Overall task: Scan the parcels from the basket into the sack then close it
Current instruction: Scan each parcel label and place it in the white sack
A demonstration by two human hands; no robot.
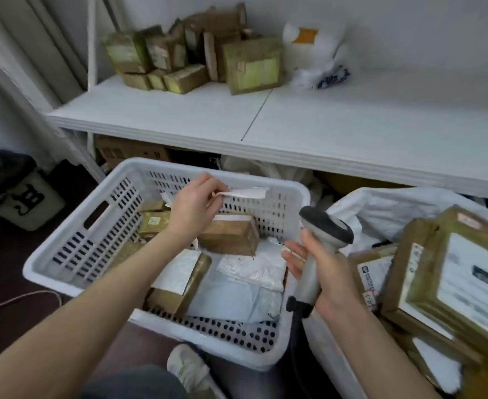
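Observation:
A white slotted plastic basket point(73, 263) sits on the floor in front of me, holding several brown cardboard parcels point(231, 236) and white plastic mailers point(237, 295). My left hand point(193, 204) hovers over the basket and pinches a thin white paper slip point(247, 192) by its end. To the right of the basket, my right hand point(320, 272) grips a grey handheld barcode scanner point(321, 226) by the handle, its head upward. The open white sack point(386, 208) stands at the right, with several labelled brown parcels point(449, 280) in it.
A white shelf point(179, 110) runs behind the basket with a pile of brown boxes point(196, 53) and a white bag point(317, 56) at its back. More boxes lie under the shelf. A bin with a black liner point(21, 197) and loose cables are at the left. My shoe point(188, 367) is below.

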